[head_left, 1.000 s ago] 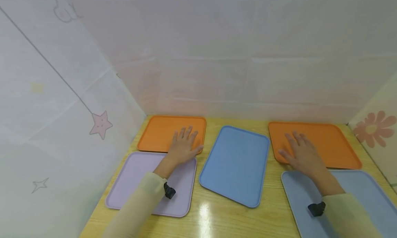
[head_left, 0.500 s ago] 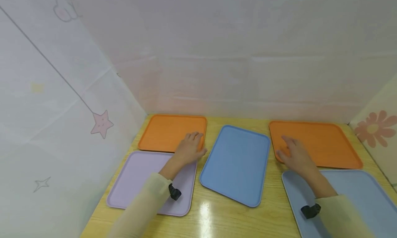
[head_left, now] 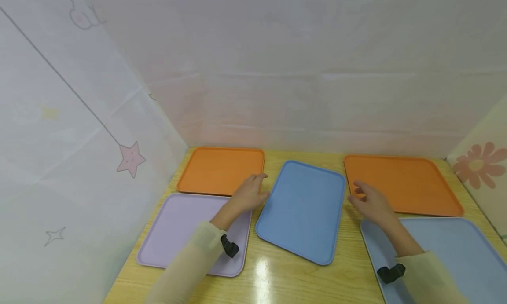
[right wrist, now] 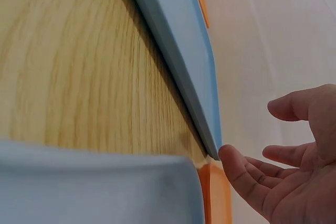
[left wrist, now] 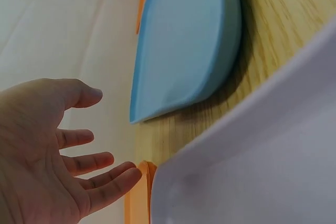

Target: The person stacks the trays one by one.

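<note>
A blue tray (head_left: 301,211) lies slanted on the table between my two hands. On its left is my left hand (head_left: 248,194), held over the near right corner of an orange tray (head_left: 222,170), with fingers loosely bent and nothing in them. My right hand (head_left: 372,203) faces it from the other side, palm inward, at the near left corner of a second orange tray (head_left: 404,185). In the left wrist view, the left thumb and fingers are spread apart beside the blue tray (left wrist: 184,40). The right wrist view shows the right hand (right wrist: 304,156) just as empty.
A lilac tray (head_left: 190,229) lies under the left forearm, and a grey-blue tray (head_left: 443,242) under the right one. The wooden table (head_left: 293,277) meets a pale sheet wall (head_left: 297,75) at the back. Printed sheets also stand at the left and right.
Both hands have moved inward from over the orange trays toward the blue tray. Their fingers, spread flat before, have turned inward and bent a little. The trays have stayed put.
</note>
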Demonstrator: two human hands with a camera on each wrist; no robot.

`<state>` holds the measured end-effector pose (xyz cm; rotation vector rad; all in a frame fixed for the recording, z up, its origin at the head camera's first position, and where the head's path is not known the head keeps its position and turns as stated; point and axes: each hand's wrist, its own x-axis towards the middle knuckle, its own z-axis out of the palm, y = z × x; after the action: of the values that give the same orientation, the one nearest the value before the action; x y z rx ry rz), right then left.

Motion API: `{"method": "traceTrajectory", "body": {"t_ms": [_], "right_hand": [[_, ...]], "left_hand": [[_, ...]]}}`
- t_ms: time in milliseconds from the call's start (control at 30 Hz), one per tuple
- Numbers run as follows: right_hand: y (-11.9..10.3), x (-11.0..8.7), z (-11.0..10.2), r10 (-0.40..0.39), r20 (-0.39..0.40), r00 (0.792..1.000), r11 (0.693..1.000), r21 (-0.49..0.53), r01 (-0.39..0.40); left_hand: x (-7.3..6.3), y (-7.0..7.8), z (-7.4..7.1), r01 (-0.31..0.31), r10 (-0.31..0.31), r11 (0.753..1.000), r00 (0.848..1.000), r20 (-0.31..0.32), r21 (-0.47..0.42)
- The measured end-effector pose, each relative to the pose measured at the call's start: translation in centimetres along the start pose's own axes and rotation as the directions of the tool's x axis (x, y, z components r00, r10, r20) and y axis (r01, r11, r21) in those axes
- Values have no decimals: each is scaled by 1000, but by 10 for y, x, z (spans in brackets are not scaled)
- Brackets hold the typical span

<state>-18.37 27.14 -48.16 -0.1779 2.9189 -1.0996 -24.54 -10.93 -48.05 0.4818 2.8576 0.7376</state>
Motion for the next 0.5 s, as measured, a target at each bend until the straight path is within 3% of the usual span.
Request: {"method": "traceTrajectory", "body": {"t_ms": [233, 500], "right_hand": [[-6, -5, 8, 149, 109, 983, 965, 202, -169], [-12, -8, 15, 235, 222, 946, 902, 312, -297]], "left_hand": [[6, 5, 1, 13, -6, 990, 999, 48, -141], [16, 5, 3, 35, -4, 969, 992, 125, -246]]}}
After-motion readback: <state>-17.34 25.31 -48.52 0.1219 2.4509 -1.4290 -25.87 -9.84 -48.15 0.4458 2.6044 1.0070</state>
